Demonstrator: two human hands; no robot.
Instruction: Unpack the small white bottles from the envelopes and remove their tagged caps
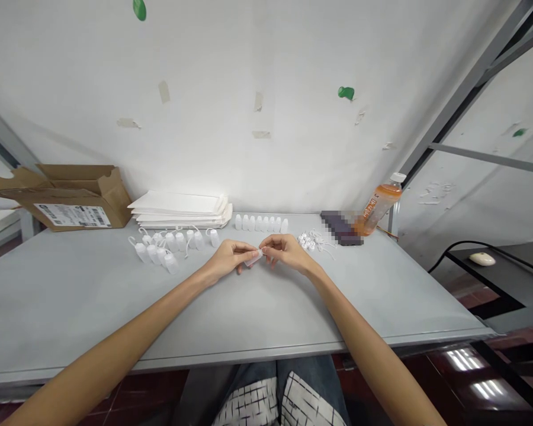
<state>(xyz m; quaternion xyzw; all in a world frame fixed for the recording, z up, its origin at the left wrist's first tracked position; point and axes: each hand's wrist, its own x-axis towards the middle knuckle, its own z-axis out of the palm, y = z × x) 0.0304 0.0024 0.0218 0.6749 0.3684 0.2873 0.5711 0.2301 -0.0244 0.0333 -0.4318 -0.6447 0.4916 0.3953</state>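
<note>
Between my hands, above the middle of the table, is a small translucent white bottle (253,258), tilted with its neck toward the right. My left hand (231,258) is closed around its body. At the neck, the fingers of my right hand (285,251) are pinched together; whatever small part they grip is mostly hidden. Behind my hands stands a row of small white bottles (258,223) without straps. Off to the left is a group of bottles with looped straps (160,255). A pile of small white caps with straps (308,241) lies right of my right hand.
An open cardboard box (84,201) stands at the back left, beside a stack of white envelopes (180,207). At the back right are a dark, pixelated flat object (337,228) and a bottle of orange drink (379,207). A white mouse (482,259) rests on a side surface.
</note>
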